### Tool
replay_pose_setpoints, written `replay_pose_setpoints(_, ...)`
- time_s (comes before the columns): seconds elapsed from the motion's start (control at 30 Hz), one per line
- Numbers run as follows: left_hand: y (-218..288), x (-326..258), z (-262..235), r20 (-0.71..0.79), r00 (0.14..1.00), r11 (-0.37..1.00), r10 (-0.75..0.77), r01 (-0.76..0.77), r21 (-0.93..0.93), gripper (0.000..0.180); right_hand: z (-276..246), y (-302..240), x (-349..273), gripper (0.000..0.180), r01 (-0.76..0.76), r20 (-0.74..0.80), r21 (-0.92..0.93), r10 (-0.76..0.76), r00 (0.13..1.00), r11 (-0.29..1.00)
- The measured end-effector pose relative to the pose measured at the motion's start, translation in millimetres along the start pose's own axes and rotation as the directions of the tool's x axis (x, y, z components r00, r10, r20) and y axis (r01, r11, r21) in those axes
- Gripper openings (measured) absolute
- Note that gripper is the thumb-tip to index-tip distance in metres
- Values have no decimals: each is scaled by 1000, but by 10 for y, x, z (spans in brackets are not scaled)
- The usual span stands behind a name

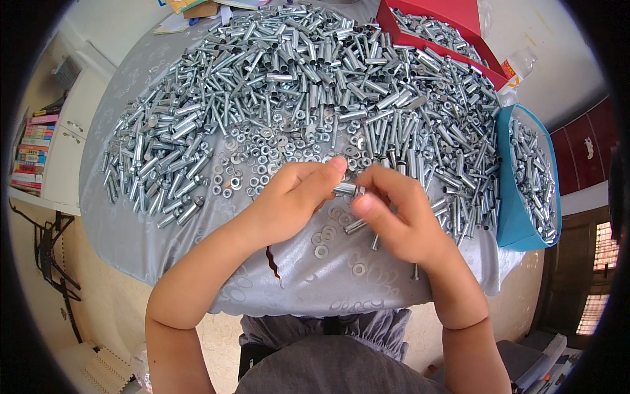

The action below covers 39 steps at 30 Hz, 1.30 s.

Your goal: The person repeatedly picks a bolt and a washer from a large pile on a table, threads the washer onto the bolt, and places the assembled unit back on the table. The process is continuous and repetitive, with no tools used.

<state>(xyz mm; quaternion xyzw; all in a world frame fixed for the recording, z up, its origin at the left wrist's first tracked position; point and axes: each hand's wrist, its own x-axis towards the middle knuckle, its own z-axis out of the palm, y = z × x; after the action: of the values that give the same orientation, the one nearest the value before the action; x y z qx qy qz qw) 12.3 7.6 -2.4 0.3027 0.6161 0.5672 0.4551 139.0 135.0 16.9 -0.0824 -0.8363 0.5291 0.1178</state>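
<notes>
Between my hands, over the near middle of the table, is a shiny metal sleeve anchor bolt [344,189]. My left hand [292,197] is closed round its left part, which the fingers hide. At its right end, where a nut seems to sit, the thumb and fingers of my right hand [401,217] pinch it. Just beyond my hands lies a scatter of nuts and washers [275,141]. A few flat washers [321,251] rest on the cloth between my forearms. Loose bolts and sleeves [453,157] spread beside my right hand.
A large heap of metal sleeves and bolts [295,52] covers the far table. Finished-looking anchors [164,164] lie at the left. A red box [489,69] and a blue bag [515,220], both filled with metal parts, stand at the right. A grey patterned cloth [262,295] covers the table.
</notes>
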Motion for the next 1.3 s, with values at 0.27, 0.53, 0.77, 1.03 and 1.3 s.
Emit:
replay_pose_setpoints(0.27, 33, -29, -5, 86, 996, 998, 39, -43, 35, 44, -32, 17, -34, 24, -172, 71, 156, 162, 984, 973)
replay_pose_setpoints(0.53, 30, -41, -1, 43, 994, 995, 98, -99, 9, 44, 18, -17, -19, 25, 68, -20, -71, -70, 997, 995)
replay_pose_setpoints(0.77, 39, -35, -17, 27, 837, 725, 547, -489, 485, 36, 92, 6, -55, 31, -198, 123, 310, 167, 978, 930)
replay_pose_setpoints(1.03, 85, -19, -105, 269, 586, 257, 764, -660, 706, 29, 43, -64, -37, 41, -365, 290, 502, 245, 925, 784)
replay_pose_setpoints(1.3, -3, 20, -137, 127, 634, 456, 763, -667, 589, 28, 16, -41, 3, 40, -411, 313, 561, 276, 909, 719)
